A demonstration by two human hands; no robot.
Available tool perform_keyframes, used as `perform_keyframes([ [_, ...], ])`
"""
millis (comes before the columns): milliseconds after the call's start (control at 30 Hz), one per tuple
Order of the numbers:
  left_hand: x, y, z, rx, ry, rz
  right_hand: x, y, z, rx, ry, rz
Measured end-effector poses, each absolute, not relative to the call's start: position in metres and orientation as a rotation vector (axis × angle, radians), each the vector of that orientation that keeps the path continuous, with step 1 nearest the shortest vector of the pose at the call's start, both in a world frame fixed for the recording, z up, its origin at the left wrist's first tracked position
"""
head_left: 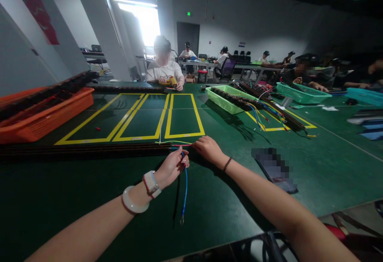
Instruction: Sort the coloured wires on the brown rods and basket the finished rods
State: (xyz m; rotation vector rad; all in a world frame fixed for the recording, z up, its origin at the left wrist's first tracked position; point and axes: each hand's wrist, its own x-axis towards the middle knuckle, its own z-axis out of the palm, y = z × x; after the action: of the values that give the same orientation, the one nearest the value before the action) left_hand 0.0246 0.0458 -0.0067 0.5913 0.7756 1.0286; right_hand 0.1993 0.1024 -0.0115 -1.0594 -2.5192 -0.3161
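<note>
A long dark cable sleeve [89,150] lies across the green table in front of me, with coloured wires sticking out of its right end. My left hand [172,168], with a watch and a pale bangle on the wrist, is closed in a pinch on a blue wire [185,186] that hangs toward me and ends in a ring terminal. A black wire [177,198] lies beside it. My right hand [208,149] is closed on the red and green wire ends [179,144] at the sleeve's mouth.
Yellow tape rectangles [167,114] mark the green table. An orange crate [44,114] with dark sleeves stands at the left, a green basket [227,98] and a wired sleeve [275,114] at the right. A phone [275,172] lies near my right arm. People sit across and behind.
</note>
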Motion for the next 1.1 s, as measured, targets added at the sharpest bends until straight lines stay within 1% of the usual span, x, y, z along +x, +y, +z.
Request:
perform_keyframes([
  [100, 0.023, 0.045, -0.005, 0.585, 0.788, 1.02, 0.2, 0.1, -0.011, -1.042, -2.522, -0.319],
  [200, 0.023, 0.046, -0.003, 0.575, 0.797, 1.029, 0.202, 0.095, -0.01, -0.999, -2.445, -0.244],
  [300, 0.025, 0.047, 0.0, 0.557, 0.786, 1.054, 0.207, 0.089, -0.005, -0.771, -2.427, -0.213],
  [367, 0.026, 0.047, 0.001, 0.546, 0.782, 1.049, 0.21, 0.085, -0.001, -0.574, -2.492, -0.242],
  [433, 0.027, 0.048, 0.001, 0.533, 0.782, 1.04, 0.212, 0.081, 0.002, -0.478, -2.546, -0.269],
  [600, 0.025, 0.05, -0.005, 0.526, 0.735, 1.056, 0.204, 0.072, 0.004, -0.563, -2.605, -0.246],
  [900, 0.024, 0.052, -0.01, 0.518, 0.689, 1.095, 0.194, 0.067, 0.006, -0.715, -2.648, -0.022],
  [1100, 0.027, 0.046, -0.007, 0.631, 0.725, 1.045, 0.197, 0.074, 0.003, -0.882, -2.54, 0.035],
])
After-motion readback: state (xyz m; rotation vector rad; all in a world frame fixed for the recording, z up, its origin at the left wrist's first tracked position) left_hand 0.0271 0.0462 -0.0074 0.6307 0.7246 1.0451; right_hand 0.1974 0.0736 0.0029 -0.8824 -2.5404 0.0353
